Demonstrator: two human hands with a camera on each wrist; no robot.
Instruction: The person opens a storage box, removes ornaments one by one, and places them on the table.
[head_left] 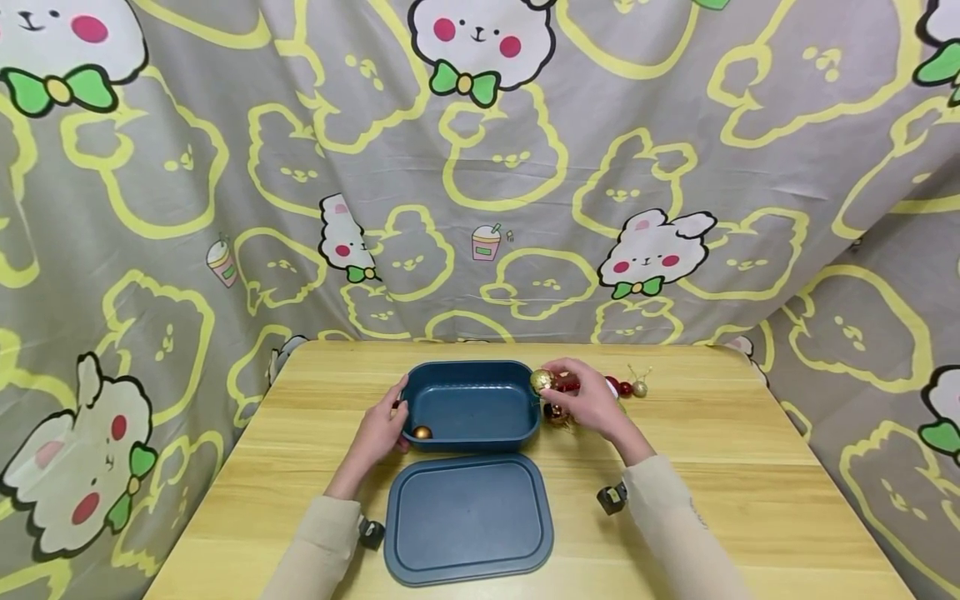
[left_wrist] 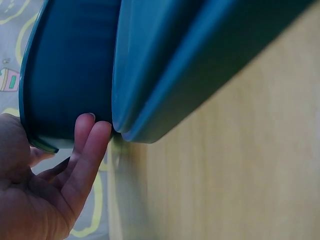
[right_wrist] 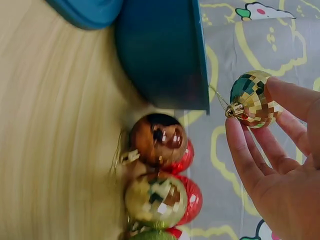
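A dark blue plastic container (head_left: 472,444) stands on the table with its top open. My left hand (head_left: 377,429) holds its left end, fingers against the outer wall (left_wrist: 70,75). Inside, at the near left corner, lies a shiny bronze bauble (head_left: 422,432). At the container's right rim my right hand (head_left: 588,398) pinches a gold mirror-tiled bauble (right_wrist: 254,100) between thumb and fingers, its cap and thin cord showing. Below that hand, more baubles lie on the table: a glossy bronze one (right_wrist: 157,140), a gold mirror-tiled one (right_wrist: 155,200) and red ones (right_wrist: 194,200).
The container's blue lid (head_left: 468,521) lies flat in front of it, close to its near side. To the right of my right hand lie a small red bauble (head_left: 626,388) and a gold glittery one (head_left: 640,388). A patterned curtain (head_left: 480,183) hangs behind the wooden table (head_left: 712,500).
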